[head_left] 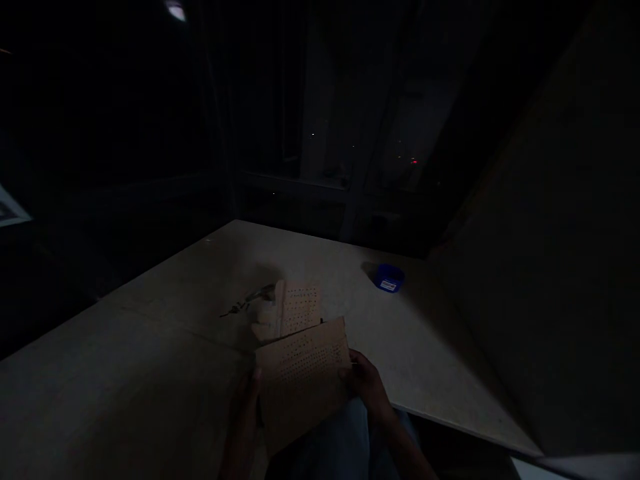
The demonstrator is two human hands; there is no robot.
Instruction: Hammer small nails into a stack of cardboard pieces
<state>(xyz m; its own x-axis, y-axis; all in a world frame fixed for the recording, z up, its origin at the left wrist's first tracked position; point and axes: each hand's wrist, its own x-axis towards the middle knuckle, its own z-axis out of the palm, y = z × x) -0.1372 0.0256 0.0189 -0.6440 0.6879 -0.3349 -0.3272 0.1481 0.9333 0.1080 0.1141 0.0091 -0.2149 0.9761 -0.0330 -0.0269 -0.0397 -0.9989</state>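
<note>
A brown cardboard sheet with rows of small dark marks or holes is held up, tilted, above my lap at the table's near edge. My left hand grips its left edge, thumb on the front face. On its right edge my right hand is closed, fingers partly behind the sheet. A thin pale sliver shows by those fingers, too small to name. Just beyond lies a second dotted cardboard piece with a folded strip at its left, partly covered by the held sheet. A dark, thin-ended object lies beside it.
On the pale table, a blue round container with a white label stands toward the back right. Dark window panes rise behind the table, and a wall or panel bounds the right side. The light is very dim.
</note>
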